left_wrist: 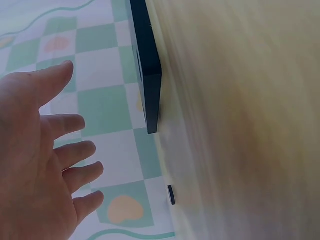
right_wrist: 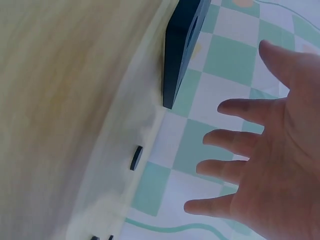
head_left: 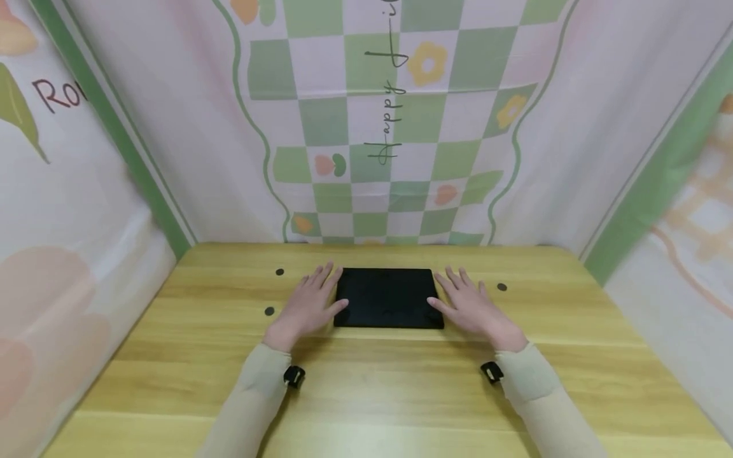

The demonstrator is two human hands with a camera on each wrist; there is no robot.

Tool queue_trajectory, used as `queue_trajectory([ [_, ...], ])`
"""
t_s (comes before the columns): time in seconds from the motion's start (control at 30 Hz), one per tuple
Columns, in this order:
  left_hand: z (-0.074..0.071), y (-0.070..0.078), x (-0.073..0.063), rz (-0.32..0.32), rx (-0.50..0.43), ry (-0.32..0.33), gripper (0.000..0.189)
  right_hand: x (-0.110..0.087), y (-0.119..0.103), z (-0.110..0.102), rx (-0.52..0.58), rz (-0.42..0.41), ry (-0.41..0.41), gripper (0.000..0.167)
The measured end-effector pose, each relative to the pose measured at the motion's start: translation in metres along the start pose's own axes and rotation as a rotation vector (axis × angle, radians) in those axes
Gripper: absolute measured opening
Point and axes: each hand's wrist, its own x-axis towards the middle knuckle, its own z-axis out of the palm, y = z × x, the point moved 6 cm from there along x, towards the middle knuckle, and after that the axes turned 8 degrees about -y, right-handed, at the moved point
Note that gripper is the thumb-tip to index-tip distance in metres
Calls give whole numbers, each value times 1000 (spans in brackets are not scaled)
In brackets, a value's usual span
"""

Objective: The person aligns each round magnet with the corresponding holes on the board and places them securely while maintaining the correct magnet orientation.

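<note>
A flat black rectangular slab point(head_left: 388, 298) lies on the wooden table, its thick side edge showing in both wrist views. Over its left end my left hand point(head_left: 309, 302) is spread, thumb overlapping the slab in the head view. My right hand point(head_left: 466, 304) mirrors it at the right end, fingers straight and apart. In the left wrist view a gap shows between the left hand point(left_wrist: 35, 160) and the slab point(left_wrist: 147, 75). The right wrist view likewise shows the right hand point(right_wrist: 270, 150) apart from the slab point(right_wrist: 180, 55). Neither hand holds anything.
Small black discs lie on the wooden table point(head_left: 366, 394): two left of the slab, one disc point(head_left: 270, 311) nearer than the other point(head_left: 280, 271), and another disc point(head_left: 502, 287) to the right. A checkered curtain point(head_left: 372, 127) hangs behind the table, with more printed cloth at both sides.
</note>
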Motion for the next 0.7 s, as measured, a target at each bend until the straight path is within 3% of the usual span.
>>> queue_trajectory([
  [0.7,-1,6,-8,51,52,-54,68,-10,19,-2,38,-50,49,59],
])
